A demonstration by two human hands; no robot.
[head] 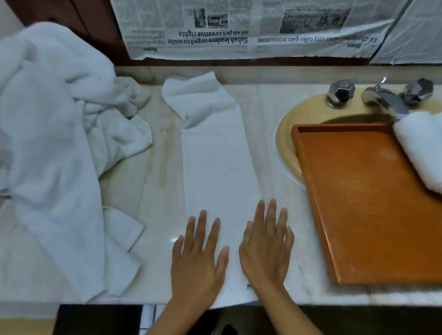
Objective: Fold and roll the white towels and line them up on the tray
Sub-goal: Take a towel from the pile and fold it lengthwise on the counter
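Flat, both hands (199, 260) (265, 254) (fingers spread) press the folded towel's (220, 167) near edge, beside the tray (372, 217).

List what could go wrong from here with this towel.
The far end of the long folded white towel strip is rumpled, so the roll may come out lopsided under the left hand and right hand. The orange wooden tray sits partly over the beige sink basin and might rock when loaded. The yellowish streak on the marble counter could soil the strip.

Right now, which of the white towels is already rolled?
The rolled towel on the orange tray; the middle towel lies flat in a strip, the left towel heap is crumpled.
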